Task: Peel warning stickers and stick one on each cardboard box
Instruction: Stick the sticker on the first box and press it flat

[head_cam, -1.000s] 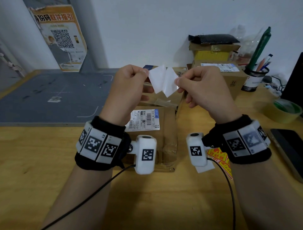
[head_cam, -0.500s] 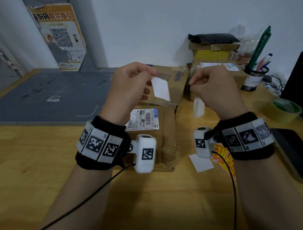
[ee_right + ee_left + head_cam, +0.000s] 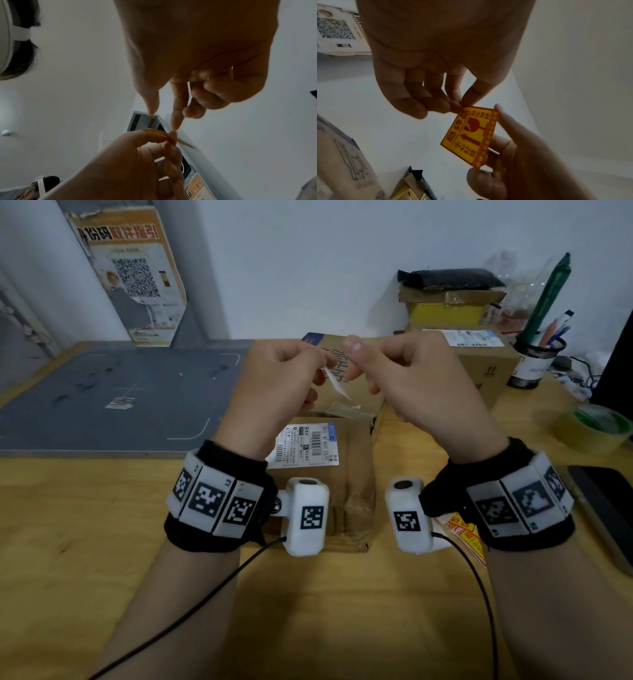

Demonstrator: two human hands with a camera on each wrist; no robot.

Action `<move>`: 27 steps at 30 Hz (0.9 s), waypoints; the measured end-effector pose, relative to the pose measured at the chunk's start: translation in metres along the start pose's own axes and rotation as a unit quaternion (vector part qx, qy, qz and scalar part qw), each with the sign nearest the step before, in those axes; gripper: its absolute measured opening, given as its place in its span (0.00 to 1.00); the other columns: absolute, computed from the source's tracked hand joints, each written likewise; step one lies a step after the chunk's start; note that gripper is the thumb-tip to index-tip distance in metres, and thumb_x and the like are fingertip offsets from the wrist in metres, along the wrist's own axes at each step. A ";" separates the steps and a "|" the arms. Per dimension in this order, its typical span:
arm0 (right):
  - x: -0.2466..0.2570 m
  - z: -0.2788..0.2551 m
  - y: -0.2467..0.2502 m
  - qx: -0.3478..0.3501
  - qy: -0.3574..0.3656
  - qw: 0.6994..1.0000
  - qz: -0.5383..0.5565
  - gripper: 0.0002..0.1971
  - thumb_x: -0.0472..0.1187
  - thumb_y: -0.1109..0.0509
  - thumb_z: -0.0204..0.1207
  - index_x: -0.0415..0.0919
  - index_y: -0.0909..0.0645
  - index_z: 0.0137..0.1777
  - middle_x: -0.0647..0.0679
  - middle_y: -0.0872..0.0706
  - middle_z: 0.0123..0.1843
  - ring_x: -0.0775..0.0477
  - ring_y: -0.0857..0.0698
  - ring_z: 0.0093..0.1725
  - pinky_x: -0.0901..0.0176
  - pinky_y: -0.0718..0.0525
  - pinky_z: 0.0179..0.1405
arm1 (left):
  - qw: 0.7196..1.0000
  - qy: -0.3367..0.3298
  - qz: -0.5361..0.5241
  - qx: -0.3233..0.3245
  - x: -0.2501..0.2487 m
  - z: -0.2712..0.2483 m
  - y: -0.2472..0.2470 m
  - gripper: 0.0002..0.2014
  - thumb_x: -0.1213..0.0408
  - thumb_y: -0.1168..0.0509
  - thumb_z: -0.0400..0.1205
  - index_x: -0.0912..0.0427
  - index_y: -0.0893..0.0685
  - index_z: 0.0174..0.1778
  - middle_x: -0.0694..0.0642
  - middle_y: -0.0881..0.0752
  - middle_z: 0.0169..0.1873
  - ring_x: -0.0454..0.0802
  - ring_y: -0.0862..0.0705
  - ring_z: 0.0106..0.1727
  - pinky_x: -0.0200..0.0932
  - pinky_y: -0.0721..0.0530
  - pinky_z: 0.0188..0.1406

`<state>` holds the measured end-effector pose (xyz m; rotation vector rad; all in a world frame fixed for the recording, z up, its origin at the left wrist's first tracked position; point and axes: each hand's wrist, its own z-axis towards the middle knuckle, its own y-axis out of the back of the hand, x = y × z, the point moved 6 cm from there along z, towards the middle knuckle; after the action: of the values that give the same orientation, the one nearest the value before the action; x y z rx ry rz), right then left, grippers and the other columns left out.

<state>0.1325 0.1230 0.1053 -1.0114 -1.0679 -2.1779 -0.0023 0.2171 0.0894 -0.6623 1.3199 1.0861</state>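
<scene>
A yellow-and-red warning sticker (image 3: 467,135) hangs in the air between both hands, above the boxes. My left hand (image 3: 460,104) pinches its top corner between thumb and forefinger. My right hand (image 3: 488,140) holds the opposite edge, forefinger at the upper corner and thumb at the lower one. In the head view the sticker (image 3: 337,383) shows only as a thin white sliver between the left hand (image 3: 325,362) and right hand (image 3: 352,349). Below lies a flat cardboard box (image 3: 356,474) with a shipping label. A second box (image 3: 334,350) stands behind it and a third box (image 3: 486,364) to the right.
A stack of yellow stickers (image 3: 467,534) lies under my right wrist. Further right are a tape roll (image 3: 596,429), a pen holder (image 3: 537,361) and a dark flat device (image 3: 609,501). A yellow box (image 3: 445,309) topped by a black bag stands at the back. A grey mat (image 3: 102,398) covers the left.
The white backing came off in my right hand and dropped. The right hand then came back and took the sticker's free edge. The sticker has turned edge-on to the head view.
</scene>
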 end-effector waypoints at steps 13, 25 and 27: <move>0.018 -0.024 -0.011 0.075 -0.054 0.991 -0.097 0.15 0.46 0.26 0.77 0.40 0.09 0.31 0.42 0.22 0.25 0.54 0.34 0.19 0.60 0.36 0.23 | 0.999 -0.010 0.042 0.028 -0.004 -0.032 0.013 0.11 0.56 0.30 0.84 0.52 0.08 0.37 0.40 0.17 0.23 0.37 0.20 0.24 0.34 0.21 0.26; 0.009 -0.062 -0.013 -0.026 -0.144 0.985 0.090 0.13 0.46 0.25 0.81 0.45 0.09 0.35 0.51 0.19 0.25 0.55 0.30 0.18 0.64 0.33 0.19 | 0.995 0.050 0.073 0.037 0.012 -0.071 0.039 0.08 0.53 0.27 0.82 0.51 0.05 0.47 0.41 0.18 0.30 0.37 0.23 0.32 0.38 0.28 0.31; 0.012 -0.067 -0.015 -0.024 -0.141 0.985 0.097 0.13 0.45 0.25 0.82 0.46 0.10 0.34 0.51 0.19 0.24 0.53 0.31 0.18 0.65 0.34 0.18 | 0.996 0.043 0.071 0.032 0.011 -0.073 0.039 0.06 0.55 0.26 0.81 0.52 0.05 0.46 0.37 0.16 0.31 0.33 0.23 0.30 0.36 0.27 0.31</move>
<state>0.0884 0.0755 0.0808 -1.4167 -0.9935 -1.9518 -0.0700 0.1702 0.0729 -0.5791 1.4877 1.1359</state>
